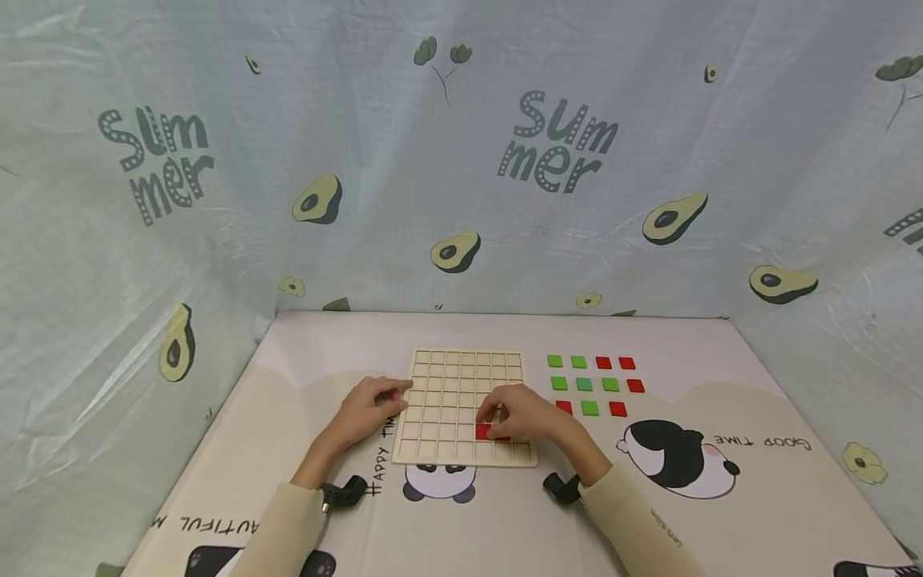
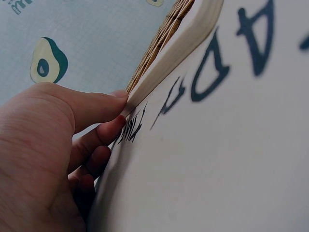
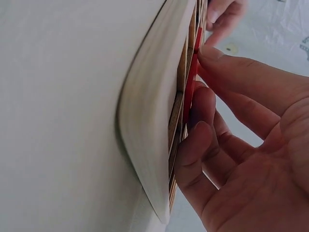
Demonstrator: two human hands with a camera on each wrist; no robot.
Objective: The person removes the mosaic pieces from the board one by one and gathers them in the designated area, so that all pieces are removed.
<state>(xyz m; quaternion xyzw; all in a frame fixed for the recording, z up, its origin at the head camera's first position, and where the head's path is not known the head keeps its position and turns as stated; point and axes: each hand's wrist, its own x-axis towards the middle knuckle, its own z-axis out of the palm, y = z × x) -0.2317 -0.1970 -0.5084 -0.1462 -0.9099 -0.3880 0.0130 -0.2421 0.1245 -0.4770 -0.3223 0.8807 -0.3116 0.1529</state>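
Observation:
A pale wooden grid board (image 1: pixel 447 401) lies flat on the table. At its left edge, the left hand (image 1: pixel 369 405) touches the rim with thumb and index fingertips; the left wrist view shows the thumb (image 2: pixel 104 104) on the board's edge (image 2: pixel 169 63). The right hand (image 1: pixel 522 409) is over the board's lower right part. Its thumb and index finger pinch a red square tile (image 1: pixel 482 431) at a grid cell. More red shows beneath that hand, partly hidden. In the right wrist view the thumb tip meets the red tile (image 3: pixel 190 87), while other bent fingers sit beside the board.
Right of the board, loose green tiles (image 1: pixel 590 408) and red tiles (image 1: pixel 618 409) lie in rough rows, with one teal tile (image 1: pixel 584 384) among them. A printed cloth (image 1: pixel 634 537) covers the table. Patterned sheets (image 1: pixel 389 160) hang behind and at both sides.

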